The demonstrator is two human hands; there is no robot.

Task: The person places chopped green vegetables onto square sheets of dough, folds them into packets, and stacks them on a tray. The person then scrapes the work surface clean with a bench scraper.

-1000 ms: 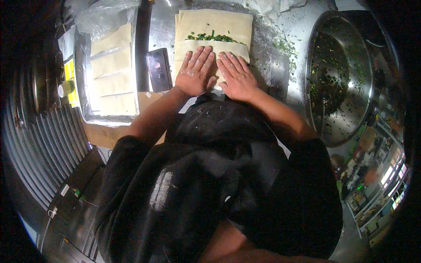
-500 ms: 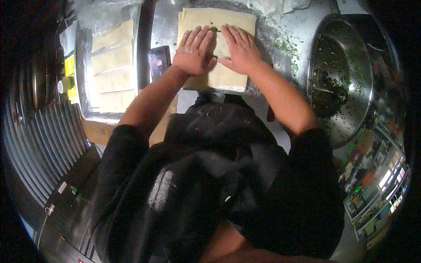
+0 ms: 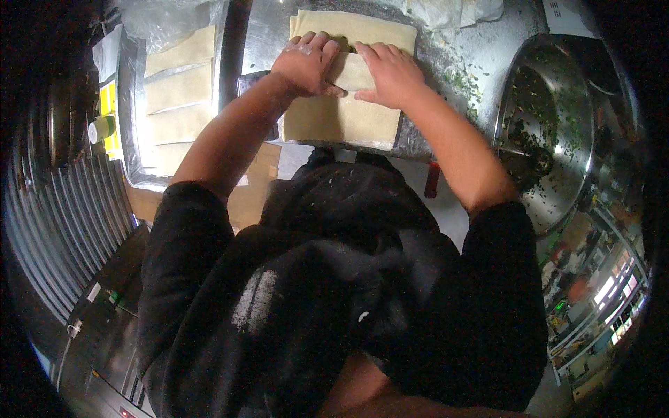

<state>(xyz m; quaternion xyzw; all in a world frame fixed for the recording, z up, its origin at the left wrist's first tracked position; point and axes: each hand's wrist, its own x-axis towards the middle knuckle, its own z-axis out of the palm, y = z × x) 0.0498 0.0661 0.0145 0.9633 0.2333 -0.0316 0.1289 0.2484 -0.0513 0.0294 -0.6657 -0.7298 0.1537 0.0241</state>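
Note:
On a stack of pale, thin dough sheets (image 3: pixel 341 124), a folded dough sheet (image 3: pixel 350 72) lies between my hands. Its left end is under my left hand (image 3: pixel 304 67), fingers curled over the far edge and thumb at the near edge. My right hand (image 3: pixel 394 78) takes the other end the same way, its thumb pointing inward. A dark gap shows along the fold's far side, between the fingertips. What the fingers press underneath is hidden. White flour marks the back of my left hand.
Left stands a plastic-lined metal tray (image 3: pixel 129 164) with several dough pieces (image 3: pixel 180 87). A dark phone (image 3: pixel 249 83) lies beside the stack. At right is a large steel bowl (image 3: pixel 584 150) with chopped greens; green scraps (image 3: pixel 465 85) and flour litter the metal worktop (image 3: pixel 435 45).
My fingers have gone from stretched flat to curled over the far edge of the folded sheet. Green bits seen between the fingertips are now covered. The view has shifted slightly.

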